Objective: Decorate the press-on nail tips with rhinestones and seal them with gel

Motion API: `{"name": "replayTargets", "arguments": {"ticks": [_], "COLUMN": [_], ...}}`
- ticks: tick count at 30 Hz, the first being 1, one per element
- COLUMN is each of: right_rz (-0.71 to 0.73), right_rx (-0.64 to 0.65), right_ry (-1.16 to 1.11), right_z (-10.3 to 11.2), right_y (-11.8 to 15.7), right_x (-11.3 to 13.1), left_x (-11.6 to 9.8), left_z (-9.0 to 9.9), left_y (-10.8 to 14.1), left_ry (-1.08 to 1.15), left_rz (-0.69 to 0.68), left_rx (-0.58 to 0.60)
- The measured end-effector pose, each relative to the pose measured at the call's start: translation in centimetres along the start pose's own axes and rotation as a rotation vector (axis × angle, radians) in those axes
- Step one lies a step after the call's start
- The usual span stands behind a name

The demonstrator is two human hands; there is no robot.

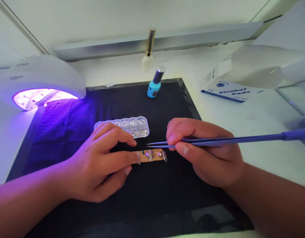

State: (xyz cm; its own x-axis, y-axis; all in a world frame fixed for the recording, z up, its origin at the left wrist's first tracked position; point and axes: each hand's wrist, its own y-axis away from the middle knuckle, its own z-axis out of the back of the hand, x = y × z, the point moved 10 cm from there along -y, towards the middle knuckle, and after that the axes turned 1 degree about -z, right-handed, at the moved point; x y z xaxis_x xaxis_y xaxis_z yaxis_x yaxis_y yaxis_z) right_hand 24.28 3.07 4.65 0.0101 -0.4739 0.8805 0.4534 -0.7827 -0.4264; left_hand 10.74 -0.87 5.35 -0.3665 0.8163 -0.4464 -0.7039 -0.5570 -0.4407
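My left hand (105, 158) rests on the black mat (152, 201), fingers apart, with fingertips at the left end of a tan strip (154, 155). Several small clear pieces and shiny round bits sit on that strip. My right hand (204, 148) holds long blue tweezers (241, 140) between thumb and fingers. Their tips are slightly apart, just above the strip, and nothing can be made out between them. Partly behind my left hand lies a clear compartment case (143, 127) of tiny sparkling stones.
A lit white lamp (48, 74) stands at the back left. A blue bottle (154, 87) is on the mat's far part, with a white bottle (147, 61) behind it. An open alcohol pads box (226, 91) sits at the back right.
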Motion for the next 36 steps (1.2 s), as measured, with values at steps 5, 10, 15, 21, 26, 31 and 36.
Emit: {"name": "replayTargets", "arguments": {"ticks": [5,10,15,21,26,31,36], "right_rz": [0.001,0.011,0.010,0.005,0.000,0.007,0.010], "right_rx": [0.007,0.015,0.011,0.016,0.023,0.024,0.027], "right_ry": [0.005,0.008,0.009,0.008,0.013,0.011,0.008], "right_z": [-0.02,-0.07,-0.10,-0.11,-0.14,-0.14,-0.18], "right_y": [-0.06,-0.07,-0.06,-0.12,-0.11,-0.09,-0.06], "right_x": [0.00,0.06,0.10,0.07,0.00,0.09,0.08], "left_x": [-0.14,-0.21,-0.12,-0.10,-0.10,-0.08,-0.25], "left_z": [-0.10,-0.16,-0.36,-0.36,-0.41,-0.28,-0.29], "left_y": [0.00,-0.01,-0.04,-0.04,0.05,0.08,0.01], "left_ry": [-0.021,-0.022,-0.037,-0.043,-0.039,-0.022,-0.018], "left_rz": [-0.009,-0.017,-0.006,-0.003,-0.012,-0.005,-0.019], "left_rx": [0.004,0.008,0.034,0.038,0.032,0.022,0.027]}}
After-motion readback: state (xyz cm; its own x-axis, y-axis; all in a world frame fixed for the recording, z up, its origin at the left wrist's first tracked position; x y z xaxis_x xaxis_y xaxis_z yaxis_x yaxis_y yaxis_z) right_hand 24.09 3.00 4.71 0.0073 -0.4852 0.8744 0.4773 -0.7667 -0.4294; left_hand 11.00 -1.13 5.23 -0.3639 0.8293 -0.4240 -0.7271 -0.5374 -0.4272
